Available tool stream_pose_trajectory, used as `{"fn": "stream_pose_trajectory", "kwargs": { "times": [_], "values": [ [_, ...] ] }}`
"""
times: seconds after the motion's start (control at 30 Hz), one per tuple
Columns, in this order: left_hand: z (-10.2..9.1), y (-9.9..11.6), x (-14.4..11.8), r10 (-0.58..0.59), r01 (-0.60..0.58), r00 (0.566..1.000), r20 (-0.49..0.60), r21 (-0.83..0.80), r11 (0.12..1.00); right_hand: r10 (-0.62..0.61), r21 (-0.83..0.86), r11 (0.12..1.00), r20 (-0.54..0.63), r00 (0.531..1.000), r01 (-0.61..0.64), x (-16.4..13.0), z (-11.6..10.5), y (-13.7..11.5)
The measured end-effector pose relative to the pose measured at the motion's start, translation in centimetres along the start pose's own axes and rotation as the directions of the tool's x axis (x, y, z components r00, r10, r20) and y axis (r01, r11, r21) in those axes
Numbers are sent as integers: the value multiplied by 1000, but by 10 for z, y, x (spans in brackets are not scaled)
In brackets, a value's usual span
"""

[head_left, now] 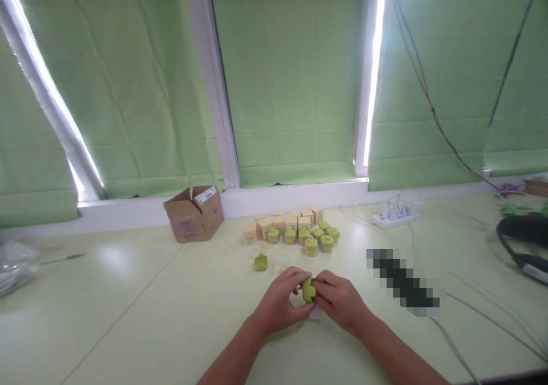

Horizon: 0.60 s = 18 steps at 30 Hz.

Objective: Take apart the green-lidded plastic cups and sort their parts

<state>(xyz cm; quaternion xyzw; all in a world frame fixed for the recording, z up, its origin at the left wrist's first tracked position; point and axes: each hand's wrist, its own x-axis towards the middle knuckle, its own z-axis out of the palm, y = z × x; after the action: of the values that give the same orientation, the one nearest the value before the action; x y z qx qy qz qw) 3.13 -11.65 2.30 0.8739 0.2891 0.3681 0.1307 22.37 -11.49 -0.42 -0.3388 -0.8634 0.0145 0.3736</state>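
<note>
Both hands meet low over the bench (128,293). The left hand (280,302) and the right hand (340,299) pinch a small green piece (307,289) between their fingertips; it looks like a cap. More little green jars (308,237) stand behind, near a brown box (194,213).

left hand (280,300): reaching in from the lower middle, fingers curling, thumb and fingertips pinching the left side of the green piece (307,289) | right hand (338,299): coming in from the lower right, fingers closing on the piece's right side | both forearms: converging toward the piece, hands nearly touching
</note>
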Motion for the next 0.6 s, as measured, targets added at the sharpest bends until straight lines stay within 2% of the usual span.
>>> {"fn": "stream_pose_trajectory", "kwargs": {
  "times": [0.2,0.47,0.6],
  "values": [
    [-1,-1,-1,23,-22,1000,-12,58,998,39,-83,996,-34,999,-42,-1,1,0],
    [-1,-1,0,-43,42,997,61,11,999,29,-90,996,-15,999,-30,-3,4,5],
    [0,-5,-1,-39,39,997,60,4,999,7,-89,996,-20,1000,-9,-3,4,8]
  ]
}}
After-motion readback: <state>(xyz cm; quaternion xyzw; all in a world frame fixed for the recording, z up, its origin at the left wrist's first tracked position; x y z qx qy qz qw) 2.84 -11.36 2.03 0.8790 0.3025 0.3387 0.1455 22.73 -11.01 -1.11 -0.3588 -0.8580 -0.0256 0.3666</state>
